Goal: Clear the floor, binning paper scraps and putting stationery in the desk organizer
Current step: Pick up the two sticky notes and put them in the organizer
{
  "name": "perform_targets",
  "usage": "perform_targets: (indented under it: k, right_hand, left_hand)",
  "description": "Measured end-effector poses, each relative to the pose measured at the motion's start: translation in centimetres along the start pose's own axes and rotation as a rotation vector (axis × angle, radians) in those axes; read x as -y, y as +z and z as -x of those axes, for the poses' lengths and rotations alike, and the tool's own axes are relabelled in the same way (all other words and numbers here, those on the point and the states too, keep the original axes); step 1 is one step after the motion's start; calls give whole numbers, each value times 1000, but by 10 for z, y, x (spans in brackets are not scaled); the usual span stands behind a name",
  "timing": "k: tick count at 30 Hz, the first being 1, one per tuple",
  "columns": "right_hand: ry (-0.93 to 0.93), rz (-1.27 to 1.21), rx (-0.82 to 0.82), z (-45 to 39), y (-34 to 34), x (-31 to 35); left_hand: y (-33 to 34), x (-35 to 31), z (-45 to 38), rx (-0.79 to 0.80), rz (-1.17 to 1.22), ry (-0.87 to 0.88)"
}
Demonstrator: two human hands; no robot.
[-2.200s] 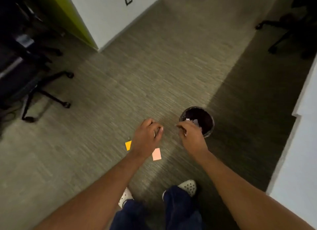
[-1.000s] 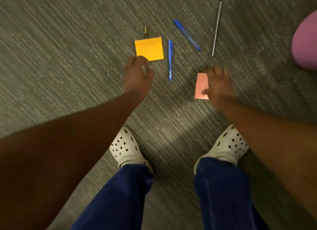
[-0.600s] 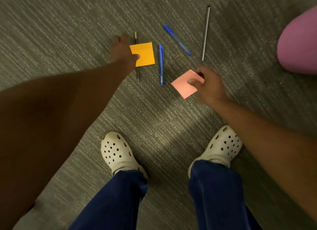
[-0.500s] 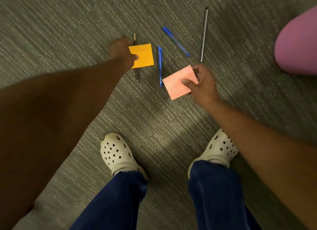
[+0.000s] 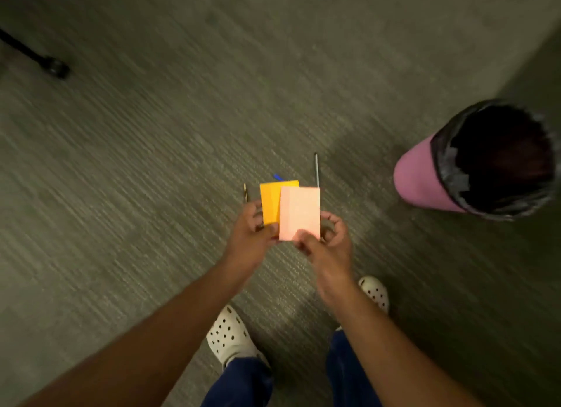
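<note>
Far left I see a chair wheel (image 5: 56,70) on the grey floor (image 5: 151,164). A thin dark pen (image 5: 245,192) lies there. My left hand (image 5: 250,239) pinches the orange paper (image 5: 270,202). My right hand (image 5: 326,242) pinches the pink paper (image 5: 300,212), which partly covers the orange one. Behind them peek a blue pen (image 5: 277,177) and a grey pen (image 5: 316,170). On the right stands the pink bin (image 5: 416,179), well apart.
</note>
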State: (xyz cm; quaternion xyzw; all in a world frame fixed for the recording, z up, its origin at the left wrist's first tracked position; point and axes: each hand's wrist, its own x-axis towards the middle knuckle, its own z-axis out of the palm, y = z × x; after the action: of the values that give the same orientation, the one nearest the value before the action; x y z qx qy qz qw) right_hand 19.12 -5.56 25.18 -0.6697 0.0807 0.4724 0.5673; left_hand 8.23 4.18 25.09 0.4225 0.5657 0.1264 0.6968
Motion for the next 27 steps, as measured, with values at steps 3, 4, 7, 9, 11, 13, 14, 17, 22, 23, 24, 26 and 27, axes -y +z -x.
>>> perform_targets:
  k: [3,4,7,9,11,13,14,17,22,23,24,26,27]
  right_hand:
    - [-172,173,-17,70,-18,83]
    - [-221,206,-29,93,-27,108]
    - [-344,234,-135,161,-60,180]
    - [-441,223,-230,200,-84,229]
    - [-536,219,-312,231,-109,279]
    - [-612,210,-381,257,-133,324]
    - [-647,189,-409,268,-148,345]
    - [-720,132,-457,294,-197,404]
    - [-791,174,-584,326,-300,483]
    - [-798,181,-605,331,-321,495]
    - [-807,188,-626,338,-342,507]
    - [-837,168,-654,351,-380,528]
    - [-853,144,-665,357,-397,537]
  left_hand:
    - [39,-86,67,133,8,74]
    - [54,-113,92,180,-8,99]
    - [98,-185,159,325,-108,115]
    - [129,-228,194,416,-131,111]
    - [164,-267,221,509,-147,163]
    - [200,-304,246,574,-173,228]
    - [221,-321,258,605,-190,263]
    - [288,-364,294,660,-268,397]
    - [405,-406,352,749,-269,501]
    - [428,-410,365,773,-268,515]
    - [451,-414,376,794,-265,529]
    - [495,-420,398,828,-267,567]
    - [516,-421,409,840,-268,588]
